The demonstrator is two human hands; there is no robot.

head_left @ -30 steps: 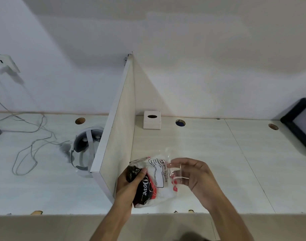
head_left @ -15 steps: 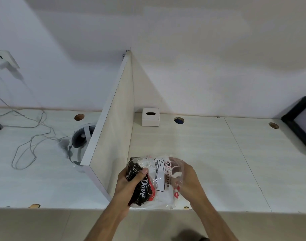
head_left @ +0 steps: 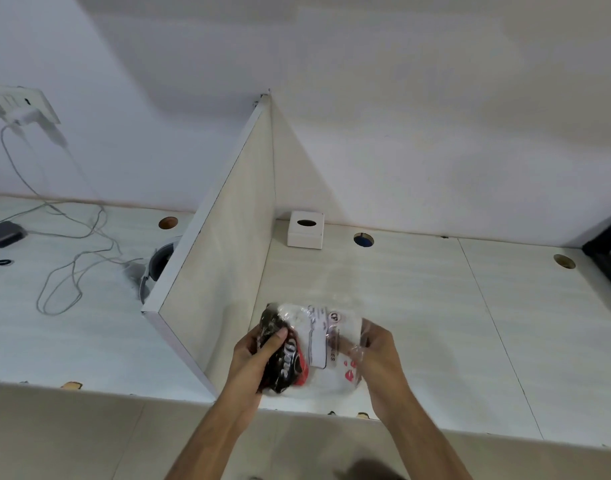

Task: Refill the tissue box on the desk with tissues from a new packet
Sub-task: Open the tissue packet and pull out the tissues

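Observation:
A clear plastic tissue packet with white tissues, red marks and a black printed end lies near the desk's front edge. My left hand grips its black left end, thumb on top. My right hand holds the packet's right end, fingers partly inside or behind the loose clear plastic. The small white cube tissue box with an oval top slot stands far back against the wall, beside the divider, well apart from both hands.
An upright pale divider panel runs from the wall to the front edge just left of my hands. Beyond it lie a headset, grey cables and a wall socket. Cable holes dot the desk; a black frame sits far right.
The view has tilted a little. My right hand closed in on the packet's right end and now grips the plastic; the left hand keeps its hold on the black end.

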